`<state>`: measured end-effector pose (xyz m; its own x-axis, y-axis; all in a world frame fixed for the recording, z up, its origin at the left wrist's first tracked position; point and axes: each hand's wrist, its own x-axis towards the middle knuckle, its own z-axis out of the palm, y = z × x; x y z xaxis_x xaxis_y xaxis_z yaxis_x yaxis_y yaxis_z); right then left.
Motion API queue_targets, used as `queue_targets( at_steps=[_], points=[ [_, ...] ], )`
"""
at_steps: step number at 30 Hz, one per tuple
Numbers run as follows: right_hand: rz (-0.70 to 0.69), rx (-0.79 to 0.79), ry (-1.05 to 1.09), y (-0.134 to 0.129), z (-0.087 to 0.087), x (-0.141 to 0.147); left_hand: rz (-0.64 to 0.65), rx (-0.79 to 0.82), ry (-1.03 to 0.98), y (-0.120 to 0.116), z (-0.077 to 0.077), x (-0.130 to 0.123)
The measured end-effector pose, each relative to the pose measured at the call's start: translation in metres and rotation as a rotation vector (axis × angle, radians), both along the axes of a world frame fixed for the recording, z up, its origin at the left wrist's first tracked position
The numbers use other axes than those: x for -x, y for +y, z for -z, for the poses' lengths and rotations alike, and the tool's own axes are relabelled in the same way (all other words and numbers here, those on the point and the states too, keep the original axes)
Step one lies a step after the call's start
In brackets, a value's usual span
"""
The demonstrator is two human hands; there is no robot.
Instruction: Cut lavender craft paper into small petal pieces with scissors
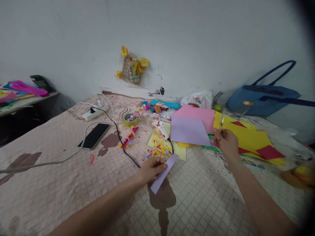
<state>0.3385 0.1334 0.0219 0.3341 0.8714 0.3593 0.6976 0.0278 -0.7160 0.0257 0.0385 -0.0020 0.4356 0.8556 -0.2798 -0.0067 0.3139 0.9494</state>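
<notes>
My left hand (152,170) pinches a narrow strip of lilac paper (164,175) above the table, the strip slanting down toward me. Farther right, my right hand (227,142) is closed round a pair of scissors (222,123), whose blades point up and away; the handles are mostly hidden by my fingers. Beside the right hand lie a lilac sheet (188,130) and a pink sheet (199,113). Beyond the left hand, small yellow, pink and lilac paper scraps (161,147) are heaped on a pale yellow sheet (181,153). A white glue gun (162,130) rests there.
A black phone (94,136), a power strip (94,113) and cables spread over the left side. A tape roll (131,120) stands near a decorated pink piece (129,137). Yellow sheets (248,137) and a blue bag (265,98) are at right. Flower decorations (134,67) hang on the wall.
</notes>
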Motion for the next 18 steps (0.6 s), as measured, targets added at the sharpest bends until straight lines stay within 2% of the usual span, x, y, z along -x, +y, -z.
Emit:
queue_targets(
  at_steps=[3, 6, 13, 18],
  points=[
    [-0.058, 0.078, -0.058, -0.023, 0.012, 0.017, -0.014, 0.018, -0.068, -0.001, -0.002, 0.002],
    [-0.087, 0.140, -0.189, -0.033, 0.017, 0.028, -0.015, 0.000, -0.082, -0.003, -0.002, 0.005],
    [-0.086, 0.191, -0.367, -0.036, 0.006, 0.035, -0.022, -0.084, -0.144, -0.006, 0.004, 0.006],
    [-0.090, 0.211, -0.460, -0.039, 0.000, 0.037, -0.015, -0.160, -0.028, -0.006, 0.003, 0.007]
  ],
)
